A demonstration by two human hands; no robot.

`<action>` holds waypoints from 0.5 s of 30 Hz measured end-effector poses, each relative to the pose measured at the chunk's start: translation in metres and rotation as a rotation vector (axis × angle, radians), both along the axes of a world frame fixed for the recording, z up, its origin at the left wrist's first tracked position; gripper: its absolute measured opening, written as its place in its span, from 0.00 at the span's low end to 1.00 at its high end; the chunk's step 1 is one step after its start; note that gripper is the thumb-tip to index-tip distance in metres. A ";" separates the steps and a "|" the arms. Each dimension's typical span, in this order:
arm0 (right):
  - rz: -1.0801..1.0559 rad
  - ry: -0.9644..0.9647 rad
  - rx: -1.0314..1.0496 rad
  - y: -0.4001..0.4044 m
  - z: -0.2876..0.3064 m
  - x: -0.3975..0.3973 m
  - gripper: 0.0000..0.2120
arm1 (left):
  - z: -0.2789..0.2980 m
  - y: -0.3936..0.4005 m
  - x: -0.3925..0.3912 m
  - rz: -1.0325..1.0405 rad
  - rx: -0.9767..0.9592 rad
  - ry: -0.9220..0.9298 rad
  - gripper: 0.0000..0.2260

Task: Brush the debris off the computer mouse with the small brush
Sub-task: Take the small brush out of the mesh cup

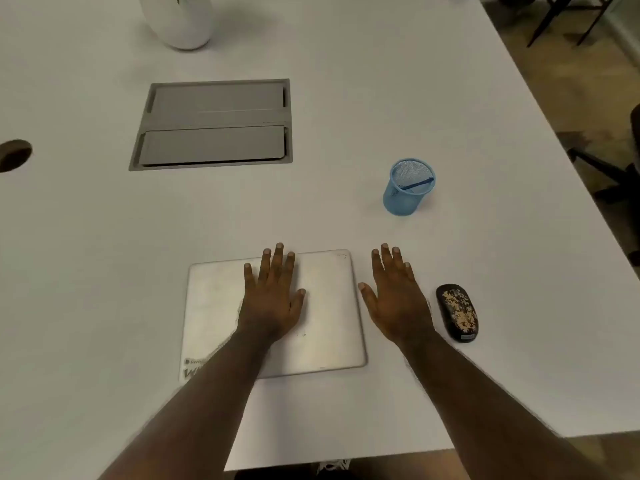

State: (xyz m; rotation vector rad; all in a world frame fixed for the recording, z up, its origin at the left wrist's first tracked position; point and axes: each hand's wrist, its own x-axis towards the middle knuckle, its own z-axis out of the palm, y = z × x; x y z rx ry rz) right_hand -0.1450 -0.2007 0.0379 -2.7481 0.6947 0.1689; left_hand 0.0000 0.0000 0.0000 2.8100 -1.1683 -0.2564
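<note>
A wide white tabletop (pixel 346 98) fills most of the view, its right edge running diagonally past a patch of floor where dark chair legs (pixel 568 19) show. Set into the tabletop toward the far side is a grey cable hatch (pixel 213 124) with two closed flaps, and a round cable hole (pixel 14 154) sits at the left border. A white vase (pixel 180 20) stands at the far edge, cut off by the frame. Nearest the person lies a closed silver laptop (pixel 329 306), with a sticker partly hidden under the left forearm. The left hand (pixel 273 299) rests flat on the laptop lid, fingers straight and slightly spread, holding nothing. The right hand (pixel 394 303) lies flat on the tabletop just beside the laptop's right edge, fingers also spread and empty. Beyond the right hand, well apart from it, stands a blue mesh pen cup (pixel 408 188), upright, with a thin blue brush handle (pixel 417 184) lying slantwise inside. The black computer mouse (pixel 458 313) sits near the right hand's outer side, not touching it, and its top is scattered with pale crumbly debris (pixel 459 306).
</note>
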 end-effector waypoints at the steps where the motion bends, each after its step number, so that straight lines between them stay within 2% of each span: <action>1: 0.004 -0.022 -0.007 -0.005 0.002 0.002 0.31 | -0.003 -0.002 -0.001 0.008 0.000 0.015 0.31; 9: -0.153 -0.231 -0.238 -0.090 0.043 0.045 0.26 | -0.030 -0.008 -0.004 0.018 -0.049 -0.045 0.29; 12: -0.222 -0.220 -0.256 -0.126 0.048 0.066 0.22 | -0.035 -0.008 -0.005 0.025 -0.071 -0.049 0.29; 15: -0.256 -0.111 -0.270 -0.151 0.046 0.083 0.19 | -0.037 -0.008 -0.006 0.025 -0.098 -0.061 0.29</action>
